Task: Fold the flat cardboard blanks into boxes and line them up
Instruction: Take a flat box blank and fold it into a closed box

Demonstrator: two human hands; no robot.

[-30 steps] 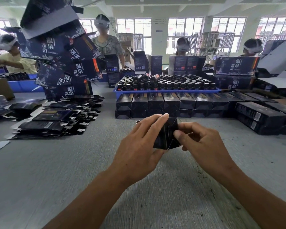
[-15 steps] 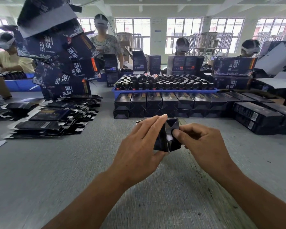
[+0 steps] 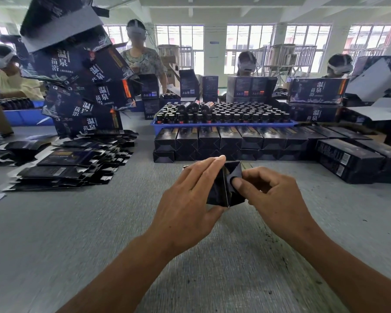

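Observation:
A small black cardboard box [image 3: 226, 188] is held end-on just above the grey table. My left hand [image 3: 190, 199] grips its left side, fingers laid along the top and thumb under the bottom. My right hand [image 3: 273, 195] is at its right side, with the thumb pressing an end flap inward. Behind it, folded black boxes [image 3: 230, 141] stand in a two-level row across the table. A heap of flat black blanks [image 3: 66, 161] lies at the left.
A blue tray of dark bottles [image 3: 221, 116] sits behind the box row. More folded boxes [image 3: 352, 159] lie at the right. A tall leaning stack of large printed cartons [image 3: 77, 75] rises at the left. Several people with headsets stand at the far side.
The box end has turned more toward me and my right thumb has moved onto the end flap, pushing it in. Both hands stay in about the same place.

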